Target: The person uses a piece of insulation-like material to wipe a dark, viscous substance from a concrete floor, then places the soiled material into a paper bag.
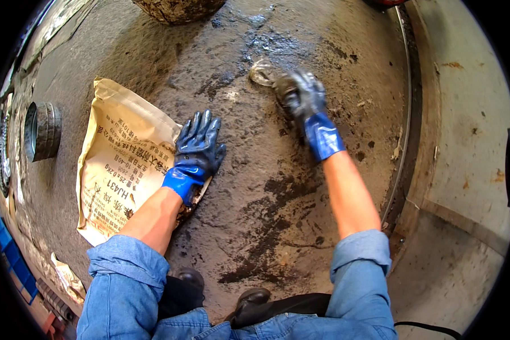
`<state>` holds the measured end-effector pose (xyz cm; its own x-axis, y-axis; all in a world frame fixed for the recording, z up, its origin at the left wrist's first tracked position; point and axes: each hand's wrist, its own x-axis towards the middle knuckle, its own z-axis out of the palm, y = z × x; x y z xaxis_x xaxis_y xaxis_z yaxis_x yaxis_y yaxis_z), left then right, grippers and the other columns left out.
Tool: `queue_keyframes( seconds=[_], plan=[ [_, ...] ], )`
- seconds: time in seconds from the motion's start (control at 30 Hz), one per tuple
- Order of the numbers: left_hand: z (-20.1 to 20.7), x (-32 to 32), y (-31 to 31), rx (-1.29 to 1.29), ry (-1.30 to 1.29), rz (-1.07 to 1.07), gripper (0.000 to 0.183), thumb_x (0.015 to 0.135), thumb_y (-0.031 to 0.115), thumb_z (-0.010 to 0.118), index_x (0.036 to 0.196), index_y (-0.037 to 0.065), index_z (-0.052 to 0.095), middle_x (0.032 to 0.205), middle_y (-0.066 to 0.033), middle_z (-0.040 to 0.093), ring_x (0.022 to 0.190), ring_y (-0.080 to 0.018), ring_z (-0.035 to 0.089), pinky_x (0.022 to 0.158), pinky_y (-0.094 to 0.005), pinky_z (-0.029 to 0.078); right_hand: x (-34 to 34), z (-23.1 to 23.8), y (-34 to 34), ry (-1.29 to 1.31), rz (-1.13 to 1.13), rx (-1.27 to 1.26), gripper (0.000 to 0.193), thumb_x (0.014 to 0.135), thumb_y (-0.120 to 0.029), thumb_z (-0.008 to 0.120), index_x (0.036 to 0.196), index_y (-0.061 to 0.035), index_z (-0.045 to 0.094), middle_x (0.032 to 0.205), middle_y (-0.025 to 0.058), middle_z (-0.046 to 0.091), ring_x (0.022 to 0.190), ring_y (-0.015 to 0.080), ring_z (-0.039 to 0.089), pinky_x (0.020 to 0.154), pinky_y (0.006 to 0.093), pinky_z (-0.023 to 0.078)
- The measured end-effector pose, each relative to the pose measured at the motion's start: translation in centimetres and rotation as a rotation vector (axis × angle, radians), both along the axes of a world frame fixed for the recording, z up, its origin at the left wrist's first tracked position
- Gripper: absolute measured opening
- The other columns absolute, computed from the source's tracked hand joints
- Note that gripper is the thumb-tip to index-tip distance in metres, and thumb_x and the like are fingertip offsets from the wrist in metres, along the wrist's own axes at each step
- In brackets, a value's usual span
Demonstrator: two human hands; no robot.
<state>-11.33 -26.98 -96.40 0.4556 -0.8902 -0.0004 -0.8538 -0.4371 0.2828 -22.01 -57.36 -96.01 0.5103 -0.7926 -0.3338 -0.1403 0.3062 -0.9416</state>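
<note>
My left hand (199,146), in a dark-stained blue rubber glove, lies flat with its fingers stretched out at the right edge of a tan paper sack (116,164). The sack is printed and lies flattened on the ground. My right hand (303,96), in a matching glove, reaches farther forward and is smeared by motion. Its fingers look curled, and what they hold is hard to make out. Against its left side is a pale, see-through roundish thing (262,72), close to a dark wet patch (269,45).
An open metal cylinder (42,131) lies left of the sack. A crusted round container (178,7) stands at the far edge. Along the right runs a metal rim (405,113) beside a pale panel (464,85). My shoes (252,297) are at the near edge.
</note>
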Motion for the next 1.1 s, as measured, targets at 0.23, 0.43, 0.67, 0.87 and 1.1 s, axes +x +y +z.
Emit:
queue_keyframes(
  seconds=[0.23, 0.43, 0.67, 0.87, 1.1],
  plan=[
    [-0.3, 0.2, 0.5, -0.024, -0.003, -0.006, 0.070, 0.090, 0.033, 0.068, 0.150, 0.005, 0.047, 0.160, -0.0235, 0.038, 0.150, -0.0404, 0.033, 0.125, -0.0506, 0.022, -5.3, 0.7, 9.4, 0.317, 0.673, -1.520, 0.036, 0.096, -0.014, 0.061, 0.132, -0.0143, 0.063, 0.133, 0.0185, 0.065, 0.122, 0.0346, 0.064, 0.104, 0.0501, 0.052],
    [0.0, 0.2, 0.4, -0.067, 0.025, -0.004, 0.068, 0.091, 0.032, 0.068, 0.150, 0.004, 0.047, 0.160, -0.0237, 0.038, 0.150, -0.0407, 0.033, 0.125, -0.0514, 0.023, -7.3, -2.3, -2.2, 0.661, 0.072, -1.583, 0.038, 0.087, -0.005, 0.059, 0.124, -0.0103, 0.067, 0.115, 0.0152, 0.069, 0.109, 0.0321, 0.067, 0.094, 0.0449, 0.055],
    [-0.6, 0.5, 0.6, -0.050, 0.020, -0.012, 0.068, 0.091, 0.034, 0.069, 0.149, 0.005, 0.048, 0.159, -0.0243, 0.039, 0.149, -0.0413, 0.035, 0.124, -0.0522, 0.023, 4.2, -2.4, -4.8, 0.337, -0.026, -1.248, 0.045, 0.089, 0.008, 0.051, 0.123, -0.0144, 0.070, 0.121, 0.0189, 0.071, 0.114, 0.0318, 0.069, 0.100, 0.0427, 0.057],
    [-0.7, 0.4, 0.6, -0.047, -0.010, 0.012, 0.067, 0.091, 0.032, 0.065, 0.149, 0.003, 0.048, 0.159, -0.0248, 0.039, 0.148, -0.0432, 0.035, 0.123, -0.0531, 0.025, 13.0, -3.8, 8.8, 0.081, 0.494, -1.494, 0.045, 0.085, -0.009, 0.062, 0.129, -0.0182, 0.068, 0.136, 0.0154, 0.064, 0.127, 0.0338, 0.060, 0.108, 0.0485, 0.047],
    [0.4, -0.2, 0.0, 0.028, -0.032, 0.028, 0.068, 0.091, 0.030, 0.066, 0.151, 0.005, 0.046, 0.161, -0.0231, 0.037, 0.150, -0.0427, 0.032, 0.123, -0.0528, 0.023, 16.2, -1.3, 2.3, 0.858, 0.567, -1.590, 0.046, 0.097, -0.013, 0.051, 0.140, -0.0302, 0.058, 0.137, 0.0091, 0.060, 0.127, 0.0274, 0.057, 0.112, 0.0496, 0.040]
  ],
)
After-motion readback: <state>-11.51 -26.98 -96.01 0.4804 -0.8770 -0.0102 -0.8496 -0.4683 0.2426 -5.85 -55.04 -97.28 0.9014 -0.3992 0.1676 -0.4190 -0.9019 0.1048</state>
